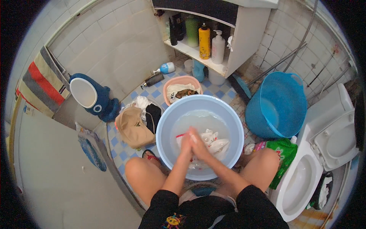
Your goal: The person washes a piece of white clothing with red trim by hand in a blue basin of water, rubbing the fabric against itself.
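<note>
A large light-blue plastic basin (pixel 163 134) of cloudy water stands between my knees. Over it my left hand (pixel 186 143) and my right hand (pixel 199 146) are pressed together, palm against palm, fingers pointing away from me. Their fingertips are blurred, and whether any cloth is caught between the palms cannot be made out. Wet white cloth with red marks (pixel 218 145) lies bunched in the water, mostly right of my hands. A red-edged bit of it shows by my left hand. My forearms and hands hide part of the cloth.
Left of the basin lie beige, black and white clothes (pixel 134 126). Behind it sits a pink basin (pixel 166 94) with a printed white garment. A tall blue tub (pixel 257 114), a green detergent bag (pixel 281 154) and a toilet (pixel 303 183) flank the right. A child's urinal (pixel 98 96) stands left.
</note>
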`<state>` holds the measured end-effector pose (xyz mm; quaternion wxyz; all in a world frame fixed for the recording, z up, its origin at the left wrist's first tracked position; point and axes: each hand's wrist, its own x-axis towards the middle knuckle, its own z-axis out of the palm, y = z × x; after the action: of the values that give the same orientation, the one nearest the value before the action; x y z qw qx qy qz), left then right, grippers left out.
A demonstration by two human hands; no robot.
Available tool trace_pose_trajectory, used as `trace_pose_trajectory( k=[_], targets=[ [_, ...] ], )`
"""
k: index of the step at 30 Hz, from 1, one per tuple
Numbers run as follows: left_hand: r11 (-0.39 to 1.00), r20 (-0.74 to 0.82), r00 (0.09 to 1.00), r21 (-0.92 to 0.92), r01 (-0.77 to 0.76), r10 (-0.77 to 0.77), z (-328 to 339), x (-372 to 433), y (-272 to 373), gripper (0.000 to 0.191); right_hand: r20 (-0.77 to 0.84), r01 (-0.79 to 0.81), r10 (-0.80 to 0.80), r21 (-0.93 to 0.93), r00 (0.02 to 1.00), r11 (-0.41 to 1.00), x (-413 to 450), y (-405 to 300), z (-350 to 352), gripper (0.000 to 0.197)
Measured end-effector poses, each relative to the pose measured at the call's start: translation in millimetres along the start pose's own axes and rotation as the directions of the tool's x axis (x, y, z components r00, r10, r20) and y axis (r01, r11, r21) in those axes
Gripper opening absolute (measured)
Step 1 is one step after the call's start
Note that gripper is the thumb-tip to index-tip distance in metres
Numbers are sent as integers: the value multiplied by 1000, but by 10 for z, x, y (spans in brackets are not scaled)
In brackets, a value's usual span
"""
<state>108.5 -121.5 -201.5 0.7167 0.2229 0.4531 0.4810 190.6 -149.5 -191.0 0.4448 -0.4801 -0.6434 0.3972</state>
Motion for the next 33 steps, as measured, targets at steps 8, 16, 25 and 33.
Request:
trace_pose_trajectory(
  k=[8, 16, 25, 33],
  targets=[
    [972, -78, 989, 187, 140, -128, 481, -383, 27, 51, -143, -246, 258, 99, 955, 964, 200, 357, -412, 44],
    [998, -85, 995, -46, 41, -45, 444, -308, 95, 46, 72, -102, 91, 166, 993, 981, 101, 220, -224, 44],
    [984, -57, 982, 36, -176, 178, -197, 126, 85, 35, 84, 188, -192, 51, 978, 981, -63, -264, 73, 47],
    [404, 181, 882, 836, -371, 434, 64, -339, 369, 38, -219, -270, 238, -132, 946, 954, 363, 30, -797, 36]
  ],
)
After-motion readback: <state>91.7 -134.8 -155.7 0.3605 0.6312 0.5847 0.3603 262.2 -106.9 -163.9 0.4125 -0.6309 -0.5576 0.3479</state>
